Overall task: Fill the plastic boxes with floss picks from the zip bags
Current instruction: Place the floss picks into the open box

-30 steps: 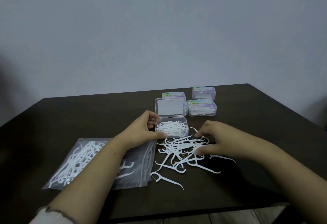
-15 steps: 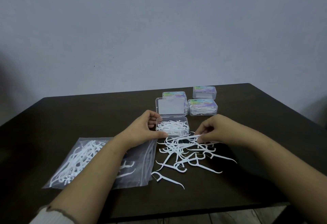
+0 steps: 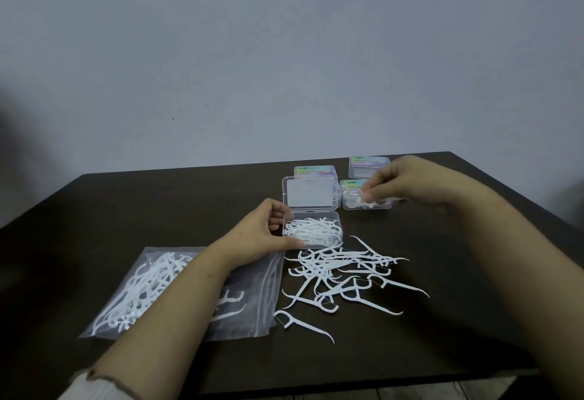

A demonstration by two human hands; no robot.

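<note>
Dark brown wooden table (image 3: pixel 158 210) against a plain grey wall (image 3: pixel 284 51). At the far side, three closed clear plastic boxes with coloured labels (image 3: pixel 368 166), filled with white picks; the nearest of them partly hidden behind the right hand. In front of these, an open clear plastic box (image 3: pixel 313 230) with its lid standing up behind, about half filled with white floss picks. Just before the open box, a loose heap of white plastic floss picks (image 3: pixel 341 273) spread on the table, one single pick lying a little apart at the near edge. On the left, flat clear zip bags (image 3: pixel 151 285) with more picks inside, partly covered by the left forearm.

Left hand (image 3: pixel 262 232) gripping the left wall of the open box, thumb at the front corner, fingers curled at the side. Right hand (image 3: pixel 407 183) raised above the table, blurred, fingers pinched together on what seems a small bunch of picks.
</note>
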